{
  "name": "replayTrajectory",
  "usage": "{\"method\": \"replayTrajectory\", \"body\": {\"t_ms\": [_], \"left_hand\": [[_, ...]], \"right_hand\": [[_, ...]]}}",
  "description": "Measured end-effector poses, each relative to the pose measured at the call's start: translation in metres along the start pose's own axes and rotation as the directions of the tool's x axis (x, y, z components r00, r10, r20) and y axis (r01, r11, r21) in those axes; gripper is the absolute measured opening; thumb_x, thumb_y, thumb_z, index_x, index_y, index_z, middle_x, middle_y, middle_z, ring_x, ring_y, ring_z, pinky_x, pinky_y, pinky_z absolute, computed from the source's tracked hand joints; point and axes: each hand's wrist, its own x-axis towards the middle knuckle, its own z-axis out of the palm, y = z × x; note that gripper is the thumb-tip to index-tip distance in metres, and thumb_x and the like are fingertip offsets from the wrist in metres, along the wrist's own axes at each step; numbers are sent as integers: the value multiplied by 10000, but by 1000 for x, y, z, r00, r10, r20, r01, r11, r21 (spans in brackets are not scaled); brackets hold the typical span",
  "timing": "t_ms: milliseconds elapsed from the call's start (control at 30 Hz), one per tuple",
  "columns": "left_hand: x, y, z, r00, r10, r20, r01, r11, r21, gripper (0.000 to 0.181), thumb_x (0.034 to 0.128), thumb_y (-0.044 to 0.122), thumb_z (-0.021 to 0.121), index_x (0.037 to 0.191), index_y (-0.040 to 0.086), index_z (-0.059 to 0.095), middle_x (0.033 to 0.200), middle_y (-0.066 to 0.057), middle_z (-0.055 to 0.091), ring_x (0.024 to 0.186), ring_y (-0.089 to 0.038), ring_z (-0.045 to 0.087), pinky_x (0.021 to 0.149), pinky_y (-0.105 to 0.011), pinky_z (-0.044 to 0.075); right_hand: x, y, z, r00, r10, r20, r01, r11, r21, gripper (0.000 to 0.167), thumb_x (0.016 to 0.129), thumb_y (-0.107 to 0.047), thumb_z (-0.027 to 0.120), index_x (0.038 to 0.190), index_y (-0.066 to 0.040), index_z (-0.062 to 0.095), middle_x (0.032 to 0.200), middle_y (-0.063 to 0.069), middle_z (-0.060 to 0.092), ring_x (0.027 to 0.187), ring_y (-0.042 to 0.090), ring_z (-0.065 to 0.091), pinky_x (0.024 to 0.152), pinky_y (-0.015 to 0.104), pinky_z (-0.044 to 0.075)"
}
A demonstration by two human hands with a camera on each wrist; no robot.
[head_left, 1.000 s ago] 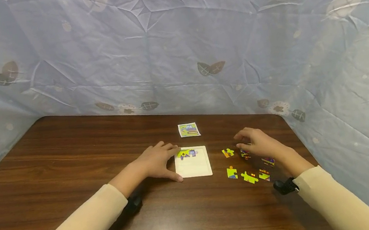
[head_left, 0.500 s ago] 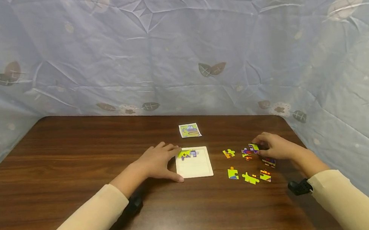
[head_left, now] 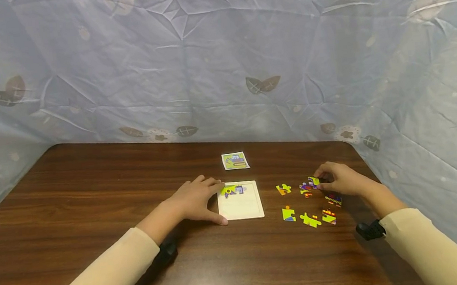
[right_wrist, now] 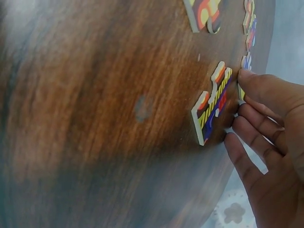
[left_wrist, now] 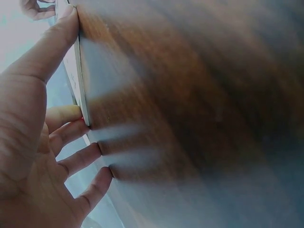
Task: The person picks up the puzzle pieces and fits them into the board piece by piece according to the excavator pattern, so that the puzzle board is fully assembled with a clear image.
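Green card, head view only; left fingers spread, right fingers pinch a piece.

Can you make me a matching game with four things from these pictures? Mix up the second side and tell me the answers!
Things:
1. left hand
2. card
3. table
4. right hand

Matches:
A. dark brown
B. finger and thumb on a puzzle piece
C. at the left edge of the white tray
D. lying flat, beyond the tray

Right pairs: 1-C, 2-D, 3-A, 4-B
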Motion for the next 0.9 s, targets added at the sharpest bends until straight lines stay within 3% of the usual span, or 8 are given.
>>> {"method": "replayTrajectory", "body": {"t_ms": [700, 900], "left_hand": [[2, -3, 3, 1000, -18, 0, 18, 1000, -9, 1099, 762, 737, 795, 1617, 159, 418, 1663, -87, 429, 1506, -379, 394, 1181, -710, 353], [2, -3, 3, 1000, -9, -5, 9, 1000, -20, 1090, 762, 730, 801, 1612, 159, 429, 1654, -83, 441, 1494, -378, 403, 1176, -719, 350]], "right_hand": [[6, 2, 5, 999, -30, -38, 28, 999, -43, 188, 951, -105, 753, 1063, 27, 679, 1001, 132, 693, 875, 197, 677, 770, 372, 584], [7, 6, 6, 997, 4, -79, -7, 999, -42, 187, 946, -136, 755, 1038, 17, 699, 943, 95, 718, 833, 144, 658, 722, 301, 554]]}}
